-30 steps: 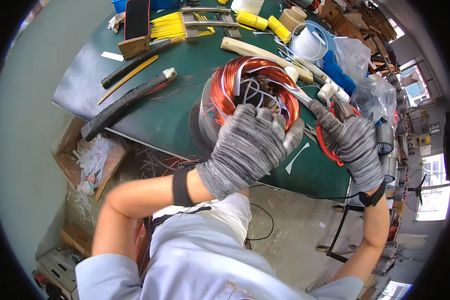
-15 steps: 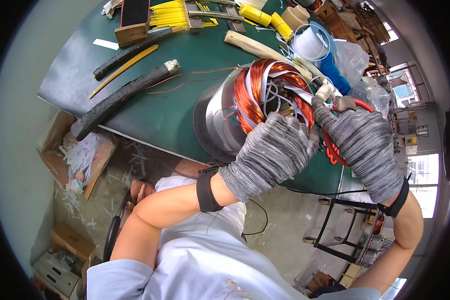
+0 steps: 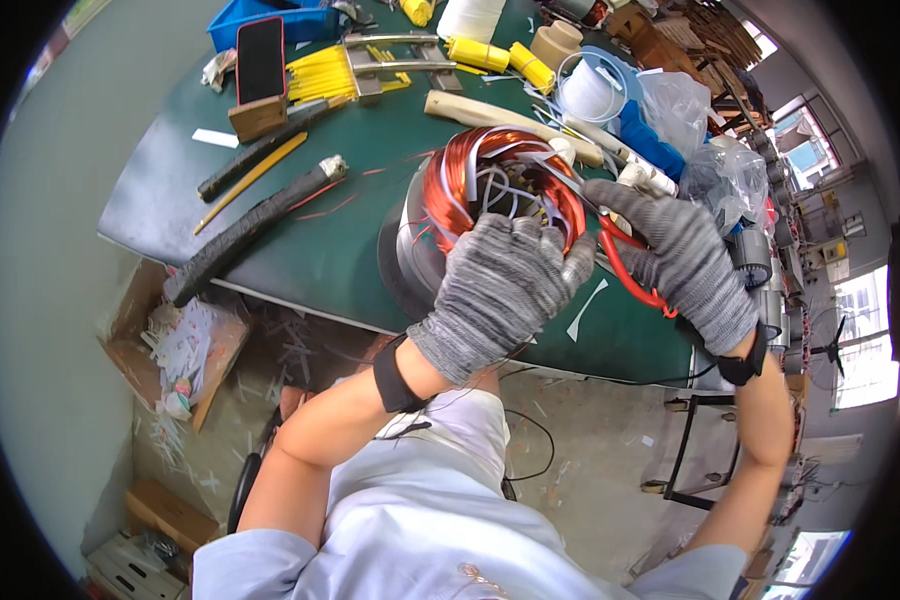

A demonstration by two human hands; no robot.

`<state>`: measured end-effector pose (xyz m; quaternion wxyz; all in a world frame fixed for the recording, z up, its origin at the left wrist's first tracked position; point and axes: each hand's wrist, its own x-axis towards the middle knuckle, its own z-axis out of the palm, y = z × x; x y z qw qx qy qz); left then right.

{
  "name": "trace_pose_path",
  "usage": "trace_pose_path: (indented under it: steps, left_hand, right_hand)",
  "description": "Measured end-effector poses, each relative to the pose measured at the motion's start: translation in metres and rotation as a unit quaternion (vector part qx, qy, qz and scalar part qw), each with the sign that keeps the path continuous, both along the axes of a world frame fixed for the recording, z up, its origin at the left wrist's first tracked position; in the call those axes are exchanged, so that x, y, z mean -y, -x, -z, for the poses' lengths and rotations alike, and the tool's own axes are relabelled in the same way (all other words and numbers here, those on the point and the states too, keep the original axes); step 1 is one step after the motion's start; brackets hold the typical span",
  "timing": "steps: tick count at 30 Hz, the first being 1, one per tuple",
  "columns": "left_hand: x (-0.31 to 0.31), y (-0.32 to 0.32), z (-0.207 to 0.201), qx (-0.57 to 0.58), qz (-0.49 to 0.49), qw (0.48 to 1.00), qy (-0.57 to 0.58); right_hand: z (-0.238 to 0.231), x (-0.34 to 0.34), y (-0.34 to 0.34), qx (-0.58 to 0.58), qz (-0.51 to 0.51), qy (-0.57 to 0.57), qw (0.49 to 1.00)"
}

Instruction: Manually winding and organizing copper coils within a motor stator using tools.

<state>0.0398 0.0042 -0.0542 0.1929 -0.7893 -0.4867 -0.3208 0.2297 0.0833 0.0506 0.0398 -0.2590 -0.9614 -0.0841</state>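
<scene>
A metal motor stator (image 3: 417,236) lies on the green table, with a thick ring of copper winding (image 3: 451,190) bulging from its open end. White insulating strips and pale sleeved leads run among the wires. Over the near rim of the winding curl the fingers of my left hand (image 3: 503,290), in a grey knitted glove. My right hand (image 3: 692,262), gloved alike, grips red-handled scissors (image 3: 622,262) at the winding's right side; their blades are mostly hidden. A cut white strip (image 3: 587,310) lies on the table between my hands.
Left of the stator lie a black-wrapped rod (image 3: 255,228) and a thin yellow stick (image 3: 250,182). Behind stand a phone (image 3: 260,62) on a wooden block, yellow strips (image 3: 320,78), a pale wooden stick (image 3: 510,125) and a white spool (image 3: 588,92). A scrap box (image 3: 185,345) sits below.
The head view has shifted. My right hand has drawn back from the winding's far right edge with the scissors. A white strip now shows on the table. My left hand stays on the winding.
</scene>
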Motion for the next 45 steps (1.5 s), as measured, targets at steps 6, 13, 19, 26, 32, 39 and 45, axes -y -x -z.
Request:
trace_pose_path:
  steps: [6, 13, 19, 26, 32, 39, 45]
  left_hand:
    - [0.0, 0.022, -0.015, 0.001, 0.073, 0.997, 0.014]
    - [-0.035, 0.04, -0.056, 0.072, 0.101, 0.989, 0.086]
    - [-0.06, 0.044, -0.062, 0.022, 0.195, 0.966, 0.167]
    - [-0.059, 0.044, -0.052, 0.063, 0.169, 0.972, 0.151]
    - [-0.056, 0.045, -0.054, 0.064, 0.165, 0.971, 0.158]
    - [-0.056, 0.039, -0.067, -0.037, 0.147, 0.975, 0.165]
    - [-0.053, 0.034, -0.067, -0.006, 0.141, 0.978, 0.156]
  right_hand:
    - [0.122, 0.037, -0.093, -0.417, 0.292, 0.251, 0.824]
    - [0.247, 0.054, -0.134, -0.318, 0.412, 0.097, 0.848]
    - [0.216, 0.059, -0.114, -0.246, 0.433, 0.103, 0.861]
    - [0.152, 0.109, -0.137, -0.264, 0.41, 0.142, 0.862]
    - [0.205, 0.073, -0.032, -0.324, 0.416, 0.172, 0.832]
    - [0.186, 0.123, -0.083, -0.156, 0.512, 0.15, 0.831]
    - [0.203, 0.125, -0.124, -0.479, 0.454, 0.139, 0.739]
